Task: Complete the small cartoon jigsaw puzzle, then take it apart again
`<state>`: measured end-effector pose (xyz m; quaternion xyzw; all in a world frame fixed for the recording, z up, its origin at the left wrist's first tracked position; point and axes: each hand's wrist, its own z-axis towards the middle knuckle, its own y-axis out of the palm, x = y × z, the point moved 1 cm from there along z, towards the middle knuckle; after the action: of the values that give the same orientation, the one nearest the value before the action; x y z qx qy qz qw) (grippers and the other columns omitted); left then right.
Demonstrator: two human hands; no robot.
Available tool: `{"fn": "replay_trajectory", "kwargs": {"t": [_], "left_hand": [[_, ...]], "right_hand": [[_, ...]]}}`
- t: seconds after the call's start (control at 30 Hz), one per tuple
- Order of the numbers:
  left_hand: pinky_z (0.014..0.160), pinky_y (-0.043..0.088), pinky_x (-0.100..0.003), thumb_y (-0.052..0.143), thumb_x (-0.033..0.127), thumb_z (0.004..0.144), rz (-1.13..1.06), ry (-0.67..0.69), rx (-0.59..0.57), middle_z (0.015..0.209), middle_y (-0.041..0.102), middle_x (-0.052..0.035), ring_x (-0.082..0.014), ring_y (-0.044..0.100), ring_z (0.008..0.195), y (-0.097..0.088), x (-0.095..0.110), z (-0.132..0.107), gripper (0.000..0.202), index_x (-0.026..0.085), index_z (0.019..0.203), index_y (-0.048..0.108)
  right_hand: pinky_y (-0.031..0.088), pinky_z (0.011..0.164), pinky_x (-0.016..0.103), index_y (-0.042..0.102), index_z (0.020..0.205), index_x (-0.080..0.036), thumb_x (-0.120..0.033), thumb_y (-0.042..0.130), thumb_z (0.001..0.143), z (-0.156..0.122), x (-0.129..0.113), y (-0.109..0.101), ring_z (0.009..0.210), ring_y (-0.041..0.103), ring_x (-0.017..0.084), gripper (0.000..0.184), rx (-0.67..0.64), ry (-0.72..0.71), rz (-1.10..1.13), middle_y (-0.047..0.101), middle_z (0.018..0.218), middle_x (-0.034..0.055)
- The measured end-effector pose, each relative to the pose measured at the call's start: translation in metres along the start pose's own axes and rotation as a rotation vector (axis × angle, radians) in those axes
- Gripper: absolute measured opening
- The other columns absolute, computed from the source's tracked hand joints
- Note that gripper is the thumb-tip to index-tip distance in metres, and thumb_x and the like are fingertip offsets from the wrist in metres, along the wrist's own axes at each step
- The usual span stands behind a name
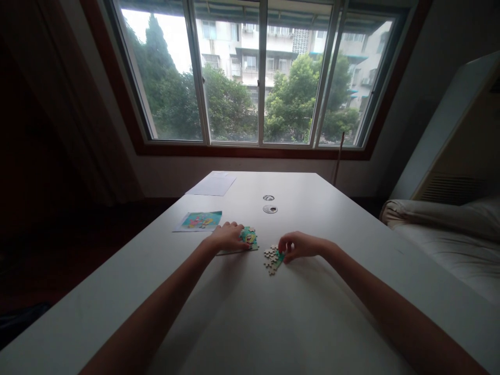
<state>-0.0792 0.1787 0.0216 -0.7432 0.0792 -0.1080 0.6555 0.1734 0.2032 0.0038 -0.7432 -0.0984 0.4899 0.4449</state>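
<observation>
My left hand (228,237) lies over a partly joined jigsaw puzzle (250,237), its fingers stretched across the board. A colourful cartoon picture shows on the part to the right of the fingers; the rest is under the hand. Just to the right is a small heap of loose jigsaw pieces (271,255), mostly pale with some green. At that heap's right edge, my right hand (294,246) has its fingers curled in a pinch at a green jigsaw piece (280,257). The fingers partly hide this piece.
A printed cartoon picture sheet (201,221) lies beyond my left hand, with a white paper (213,185) farther back. Two round flat items (270,209) sit near the middle of the white table (250,323). A pale sofa (449,229) stands at the right; windows are ahead.
</observation>
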Motion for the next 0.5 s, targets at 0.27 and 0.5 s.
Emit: {"fn": "replay_trajectory", "kwargs": {"t": [0.27,0.5], "left_hand": [[0.086,0.036,-0.037,0.051,0.063,0.061,-0.071,0.064,-0.143,0.12,0.045,-0.0121,-0.0311,0.043,0.106,-0.001,-0.017,0.003,0.071,0.023,0.12,0.045],[0.09,0.033,-0.036,0.053,0.064,0.059,-0.118,0.05,-0.127,0.127,0.039,-0.0134,-0.0309,0.038,0.112,-0.003,-0.026,0.004,0.083,0.019,0.127,0.036]], "right_hand": [[0.041,0.059,0.021,0.059,0.098,-0.023,-0.033,0.069,0.06,0.0,-0.014,0.008,0.071,0.048,0.011,0.041,0.031,-0.083,-0.015,0.053,0.095,0.0021],[0.04,0.056,0.021,0.058,0.093,-0.019,-0.027,0.067,0.063,0.001,-0.023,0.013,0.066,0.049,0.01,0.032,0.03,-0.059,0.028,0.057,0.083,0.0004]]}}
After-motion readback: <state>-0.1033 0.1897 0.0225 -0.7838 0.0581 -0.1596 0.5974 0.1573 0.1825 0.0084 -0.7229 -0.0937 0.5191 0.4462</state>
